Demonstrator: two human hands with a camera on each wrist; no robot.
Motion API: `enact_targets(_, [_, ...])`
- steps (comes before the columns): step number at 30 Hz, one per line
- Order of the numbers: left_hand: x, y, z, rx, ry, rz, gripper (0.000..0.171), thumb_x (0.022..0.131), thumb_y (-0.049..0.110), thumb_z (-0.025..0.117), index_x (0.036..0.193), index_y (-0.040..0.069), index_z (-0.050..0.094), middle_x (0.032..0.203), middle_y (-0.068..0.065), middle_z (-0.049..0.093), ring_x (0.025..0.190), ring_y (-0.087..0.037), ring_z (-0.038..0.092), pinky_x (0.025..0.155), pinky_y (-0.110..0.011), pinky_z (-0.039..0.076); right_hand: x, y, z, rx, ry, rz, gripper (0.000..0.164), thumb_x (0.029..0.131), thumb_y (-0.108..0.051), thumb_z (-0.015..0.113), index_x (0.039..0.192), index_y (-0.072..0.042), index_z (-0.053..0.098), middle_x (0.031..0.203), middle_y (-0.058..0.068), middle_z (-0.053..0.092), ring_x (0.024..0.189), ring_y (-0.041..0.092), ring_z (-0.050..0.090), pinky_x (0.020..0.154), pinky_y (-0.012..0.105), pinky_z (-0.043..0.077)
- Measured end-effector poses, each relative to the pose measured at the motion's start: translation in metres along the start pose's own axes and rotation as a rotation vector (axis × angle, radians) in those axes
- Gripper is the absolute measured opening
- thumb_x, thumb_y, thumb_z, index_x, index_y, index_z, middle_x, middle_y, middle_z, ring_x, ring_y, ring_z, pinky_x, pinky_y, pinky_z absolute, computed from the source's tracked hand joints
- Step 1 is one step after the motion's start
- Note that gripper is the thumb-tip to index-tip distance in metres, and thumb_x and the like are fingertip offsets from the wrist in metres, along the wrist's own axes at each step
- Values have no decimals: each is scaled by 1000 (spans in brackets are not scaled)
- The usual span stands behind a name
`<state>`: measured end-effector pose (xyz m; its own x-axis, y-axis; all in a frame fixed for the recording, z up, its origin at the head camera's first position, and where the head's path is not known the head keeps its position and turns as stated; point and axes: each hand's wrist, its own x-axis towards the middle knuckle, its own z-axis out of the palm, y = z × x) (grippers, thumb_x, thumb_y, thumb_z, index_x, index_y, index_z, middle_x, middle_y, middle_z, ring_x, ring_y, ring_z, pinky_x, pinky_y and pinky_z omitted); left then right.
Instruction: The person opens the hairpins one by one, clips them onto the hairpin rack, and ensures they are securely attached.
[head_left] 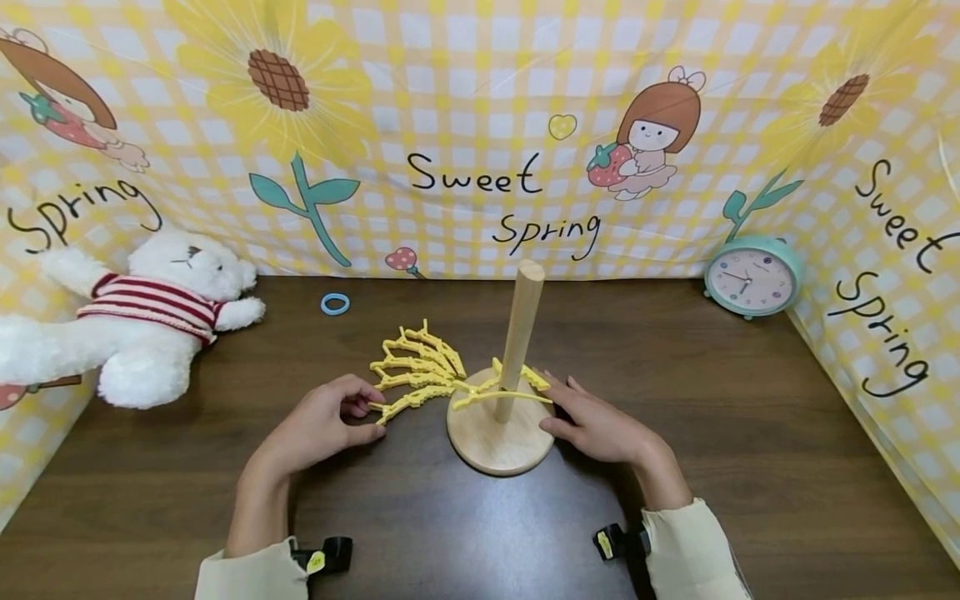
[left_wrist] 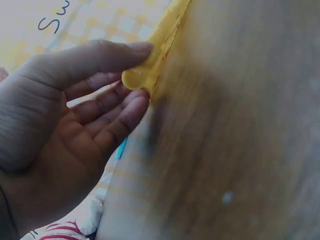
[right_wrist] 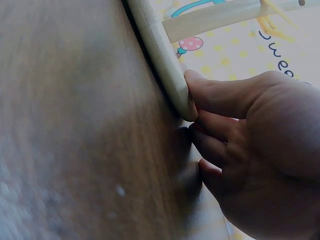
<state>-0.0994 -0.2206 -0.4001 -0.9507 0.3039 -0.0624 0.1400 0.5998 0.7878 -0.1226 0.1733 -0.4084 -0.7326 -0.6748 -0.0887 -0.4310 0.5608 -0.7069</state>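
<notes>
Brown tabletop [head_left: 750, 433], yellow-checked backdrop [head_left: 465, 83]

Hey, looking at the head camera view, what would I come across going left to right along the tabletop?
White teddy bear, left hand, fanned yellow strands, wooden stand's pole, right hand, mint-green alarm clock.

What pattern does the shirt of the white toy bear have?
The shirt has dark red and whitish stripes; it shows best in the head view.
</notes>
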Motion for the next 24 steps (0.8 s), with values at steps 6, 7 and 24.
enact_targets(6, [0, 3, -2, -11, 90, 73, 28, 86, 8, 81, 111, 6, 69, 107, -5, 64, 96, -21, 60, 85, -33, 53, 1, 0, -1, -1, 5, -4, 64, 105, -15, 57, 159, -3, 27, 165, 20, 20, 152, 32, 16, 122, 55, 4])
enact_targets(7, [0, 4, -2, -11, 108, 85, 28, 86, 6, 80, 111, 5, 69, 107, -5, 64, 96, -22, 61, 84, -32, 53, 1, -1, -1, 0, 5, -4, 64, 105, -15, 57, 160, -4, 27, 165, 20, 20, 152, 32, 16, 122, 55, 4])
enact_targets(24, [2, 24, 2, -44, 409, 247, 23, 90, 3, 74, 113, 7, 73, 107, -4, 68, 93, -11, 60, 83, -20, 51, 1, 0, 0, -5, 2, -15, 64, 104, -13, 58, 159, -3, 26, 164, 20, 21, 152, 32, 16, 122, 55, 4])
